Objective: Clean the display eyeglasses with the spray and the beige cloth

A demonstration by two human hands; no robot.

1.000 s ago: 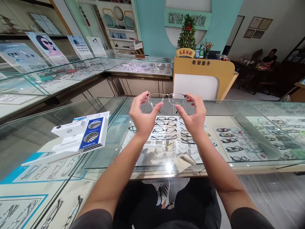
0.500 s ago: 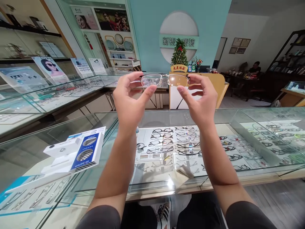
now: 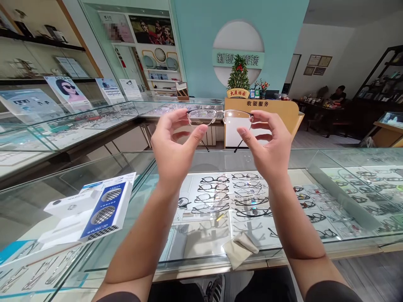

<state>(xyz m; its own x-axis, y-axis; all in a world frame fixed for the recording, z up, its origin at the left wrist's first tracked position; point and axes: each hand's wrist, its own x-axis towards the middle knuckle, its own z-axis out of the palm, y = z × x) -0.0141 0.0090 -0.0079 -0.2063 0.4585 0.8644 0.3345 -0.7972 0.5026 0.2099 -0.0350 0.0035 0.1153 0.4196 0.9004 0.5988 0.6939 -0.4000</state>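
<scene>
A pair of eyeglasses [image 3: 219, 112] with a thin metal frame and clear lenses is held up level before me, above the glass counter. My left hand [image 3: 176, 140] is closed on its left end, with the thumb below the left lens. At the other end, my right hand [image 3: 270, 140] grips the right side in the same way. The dark temple tips hang down between my hands, pointing away from me. Below, on the counter's front edge, lies a crumpled beige cloth [image 3: 241, 249], touched by neither hand.
Rows of eyeglass frames [image 3: 214, 197] lie inside the glass display counter [image 3: 217, 262]. A white and blue box display [image 3: 103, 212] stands on the left. Beyond are a yellow reception desk [image 3: 264, 110] with a plant [image 3: 238, 75], and a seated person [image 3: 338, 95] at far right.
The eyeglasses and both hands sit slightly lower in view, and the temples show more clearly below the lenses. My view has tilted a little. The grip of both hands stays the same.
</scene>
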